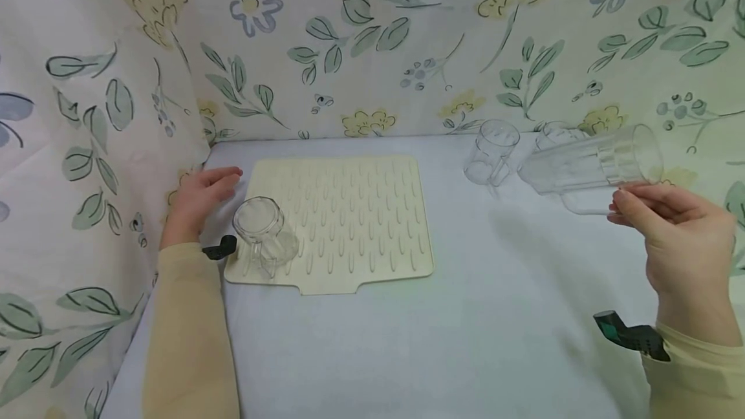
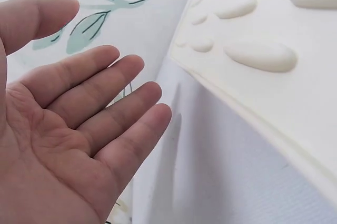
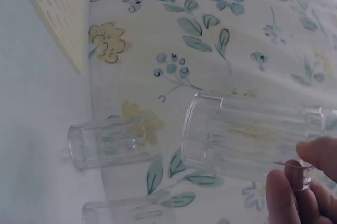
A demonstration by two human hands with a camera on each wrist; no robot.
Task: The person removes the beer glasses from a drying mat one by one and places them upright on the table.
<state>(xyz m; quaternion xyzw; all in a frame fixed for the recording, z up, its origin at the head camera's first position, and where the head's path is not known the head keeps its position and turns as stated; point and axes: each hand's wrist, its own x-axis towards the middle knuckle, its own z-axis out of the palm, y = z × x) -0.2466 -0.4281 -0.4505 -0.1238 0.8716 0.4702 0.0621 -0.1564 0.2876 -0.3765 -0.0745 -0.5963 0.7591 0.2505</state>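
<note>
My right hand (image 1: 678, 228) pinches the handle of a tall clear pitcher (image 1: 588, 160) between thumb and fingers. The pitcher is tipped onto its side in the air, handle downward, its wide round end to the right. In the right wrist view, the thumb and curled fingers (image 3: 281, 195) grip the handle near one end of the pitcher (image 3: 242, 134). At the left, my left hand (image 1: 198, 202) is held beside the cream drying mat (image 1: 355, 225), fingers extended and holding nothing. A clear glass mug (image 1: 259, 222) stands on the mat's left front part.
Two more clear glass mugs stand at the back right: one mug (image 1: 493, 150) near the pitcher, the other mug (image 1: 555, 133) partly hidden behind it. Floral cloth (image 1: 361, 50) hangs at the back and sides of the white table (image 1: 465, 341).
</note>
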